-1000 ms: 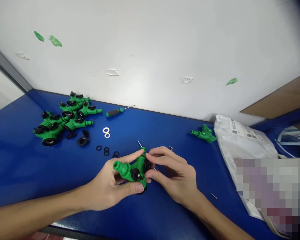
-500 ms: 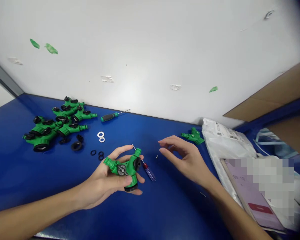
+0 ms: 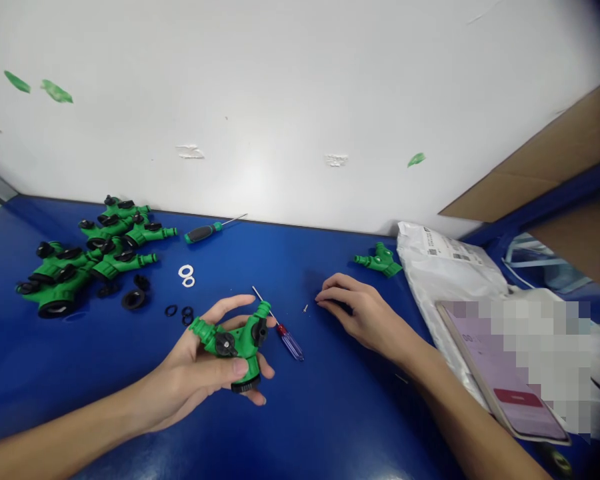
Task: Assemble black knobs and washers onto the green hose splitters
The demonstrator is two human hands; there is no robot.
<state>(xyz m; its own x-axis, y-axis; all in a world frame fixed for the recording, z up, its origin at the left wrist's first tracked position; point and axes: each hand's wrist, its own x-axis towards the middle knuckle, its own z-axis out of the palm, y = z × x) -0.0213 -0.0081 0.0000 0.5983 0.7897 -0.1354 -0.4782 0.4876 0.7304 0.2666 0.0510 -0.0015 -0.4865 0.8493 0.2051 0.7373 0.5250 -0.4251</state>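
Note:
My left hand (image 3: pixel 195 373) is closed around a green Y-shaped hose splitter (image 3: pixel 245 343) with black valve knobs and a black ring at its wide end. The thumb presses on its front. My right hand (image 3: pixel 357 310) is held low over the table with thumb and index fingertips pinched together; whatever may be between them is too small to make out. Just left of those fingertips lies a small screw (image 3: pixel 305 308). A screwdriver with a red and purple clear handle (image 3: pixel 291 342) lies behind and right of the splitter, its shaft partly hidden by it.
On the blue table (image 3: pixel 300 427), several green splitters (image 3: pixel 115 260) are piled at left, near black rings (image 3: pixel 133 299) and white washers (image 3: pixel 185 271). A green-handled screwdriver (image 3: pixel 203 233) lies by the wall. At right are a green splitter body (image 3: pixel 380 260), white packages (image 3: pixel 430 267) and a phone (image 3: pixel 510 380).
My right thumb and fingers, apart before, have come together near the table. The view has shifted slightly, so most things appear further left. My left hand keeps its hold on the hose splitter.

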